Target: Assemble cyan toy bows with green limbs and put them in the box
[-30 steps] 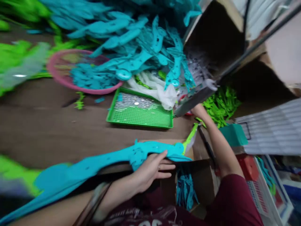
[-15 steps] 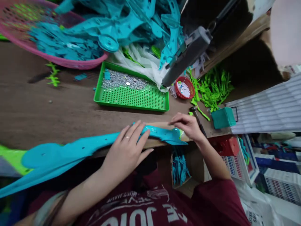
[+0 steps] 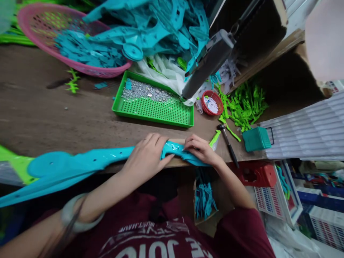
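A long turquoise plastic part (image 3: 88, 158) lies along the front edge of the bench, its wide left end with a round disc reaching past the edge. My left hand (image 3: 149, 152) is closed around its narrower stretch, fingers over the top and thumb at the near side. Over the right end of the part, my right hand (image 3: 200, 148) has its fingers curled together and touching the surface. Whatever its fingertips pinch is hidden. A lime green piece (image 3: 215, 139) sticks out just behind my right hand.
Behind the hands stands a green tray (image 3: 153, 116) of small metal pieces, with a hanging grey power screwdriver (image 3: 208, 64) above it. A hammer (image 3: 228, 145), teal box (image 3: 256, 139) and red basket (image 3: 211, 103) are at right. A pink basket (image 3: 88, 70) stands at back left.
My right hand has moved left and down onto the right end of the turquoise part. My left hand has closed more around the part. The view has shifted slightly.
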`<state>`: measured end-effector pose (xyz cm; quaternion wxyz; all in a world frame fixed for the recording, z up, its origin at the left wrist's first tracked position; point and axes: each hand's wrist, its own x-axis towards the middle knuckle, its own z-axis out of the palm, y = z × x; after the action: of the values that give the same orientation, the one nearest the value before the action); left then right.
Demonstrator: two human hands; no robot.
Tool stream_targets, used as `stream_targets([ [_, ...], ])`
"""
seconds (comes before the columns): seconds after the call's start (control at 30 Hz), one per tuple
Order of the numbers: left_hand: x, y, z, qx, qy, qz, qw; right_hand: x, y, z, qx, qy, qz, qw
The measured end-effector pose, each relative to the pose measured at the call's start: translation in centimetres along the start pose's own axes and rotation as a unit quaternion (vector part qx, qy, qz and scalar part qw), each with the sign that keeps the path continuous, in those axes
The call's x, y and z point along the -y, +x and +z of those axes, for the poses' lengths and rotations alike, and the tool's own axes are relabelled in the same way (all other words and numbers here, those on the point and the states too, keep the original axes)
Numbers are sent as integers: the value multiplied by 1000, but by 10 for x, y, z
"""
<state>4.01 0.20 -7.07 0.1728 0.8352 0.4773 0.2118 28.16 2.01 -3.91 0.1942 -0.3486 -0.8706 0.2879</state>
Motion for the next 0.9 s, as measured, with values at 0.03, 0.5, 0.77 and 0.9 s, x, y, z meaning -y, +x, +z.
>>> stream_targets([
  [0.03,-1,1,-1,1,0,-2,1000,0,1,0,9,-5,5,1000],
  [0.5,35,-42,-15,7,40,88,995,28,-30,7,-48,-201,44,978],
  [0.77,26,-129,-122,-7,153,92,984,128,-51,43,-90,-430,-23,898],
  [0.9,-2,-217,-178,-95,155,-116,976,162,-20,69,-147,-385,-204,888],
])
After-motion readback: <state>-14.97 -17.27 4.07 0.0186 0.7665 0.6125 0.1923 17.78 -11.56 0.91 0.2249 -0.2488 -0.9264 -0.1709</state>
